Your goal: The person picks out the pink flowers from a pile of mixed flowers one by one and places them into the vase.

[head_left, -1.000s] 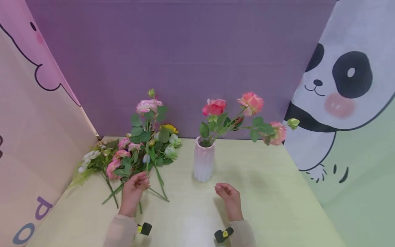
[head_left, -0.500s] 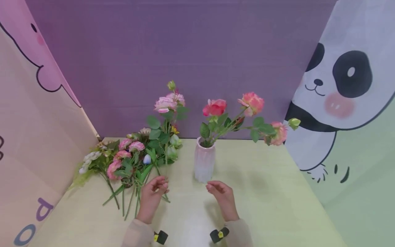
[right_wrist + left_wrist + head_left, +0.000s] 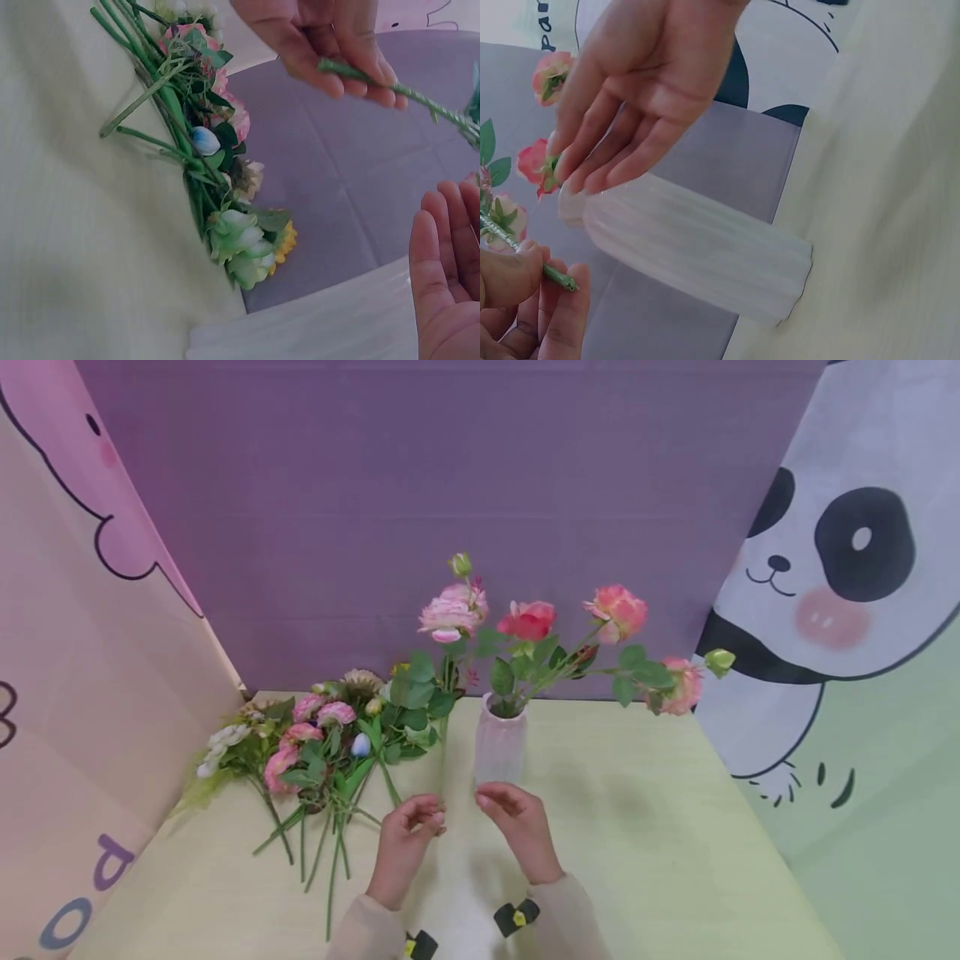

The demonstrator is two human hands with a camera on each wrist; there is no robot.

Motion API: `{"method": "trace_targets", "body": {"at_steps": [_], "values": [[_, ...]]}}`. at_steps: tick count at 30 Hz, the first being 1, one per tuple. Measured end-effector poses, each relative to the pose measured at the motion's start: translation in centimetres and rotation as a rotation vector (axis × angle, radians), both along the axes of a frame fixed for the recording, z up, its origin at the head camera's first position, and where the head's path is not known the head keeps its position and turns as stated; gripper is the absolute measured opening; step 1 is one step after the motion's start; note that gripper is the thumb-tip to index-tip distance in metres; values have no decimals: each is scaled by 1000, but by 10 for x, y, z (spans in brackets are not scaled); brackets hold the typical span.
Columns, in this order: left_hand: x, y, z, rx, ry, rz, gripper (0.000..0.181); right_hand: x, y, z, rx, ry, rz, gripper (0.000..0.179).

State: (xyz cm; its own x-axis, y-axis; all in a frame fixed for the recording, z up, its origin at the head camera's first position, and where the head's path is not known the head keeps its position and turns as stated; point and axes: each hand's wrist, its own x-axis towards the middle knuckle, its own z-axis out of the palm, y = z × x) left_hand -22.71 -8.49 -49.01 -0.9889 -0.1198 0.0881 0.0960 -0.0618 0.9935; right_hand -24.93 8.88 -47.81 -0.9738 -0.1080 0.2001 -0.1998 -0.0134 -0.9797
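Observation:
My left hand (image 3: 407,843) pinches the lower stem of a pale pink artificial flower (image 3: 453,612) with a green bud on top. The stem stands nearly upright just left of a pink-white ribbed vase (image 3: 501,752). In the left wrist view, the green stem end (image 3: 559,276) pokes out past the thumb and fingertips. Relaxed and holding nothing, my right hand (image 3: 522,831) is in front of the vase's lower part; its fingers (image 3: 446,232) show loosely extended in the right wrist view. Coral-pink flowers (image 3: 617,612) stand in the vase, leaning right.
A pile of artificial flowers (image 3: 318,752) lies on the left of the pale table (image 3: 660,843), stems pointing toward me. It includes a blue-white tulip bud (image 3: 205,140) and green-white blooms (image 3: 236,240). A purple backdrop (image 3: 450,468) rises behind, with a panda panel (image 3: 855,560) at right.
My left hand has carried the pale pink flower rightward from above the pile to beside the vase. My right hand has moved slightly left, closer to the left hand.

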Motion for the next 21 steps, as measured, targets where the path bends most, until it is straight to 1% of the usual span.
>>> {"method": "trace_targets", "body": {"at_steps": [4, 7, 11, 13, 16, 20, 21], "values": [[2, 9, -1, 24, 11, -20, 21, -2, -7, 12, 45, -2, -8, 27], [3, 15, -2, 23, 13, -37, 21, 1, -12, 24, 69, 11, -16, 26], [4, 22, -4, 16, 14, -61, 21, 6, -15, 43, 82, 36, -31, 24], [4, 24, -4, 10, 16, -68, 20, 7, -16, 48, 69, 40, -41, 23], [4, 26, -4, 13, 9, -78, 19, 0, -16, 44, 27, 76, -55, 23], [4, 28, -5, 1, 26, -76, 18, -11, -16, 34, -17, 112, -68, 23], [5, 29, -5, -6, 32, -73, 19, -11, -16, 34, -27, 110, -69, 23]]}}
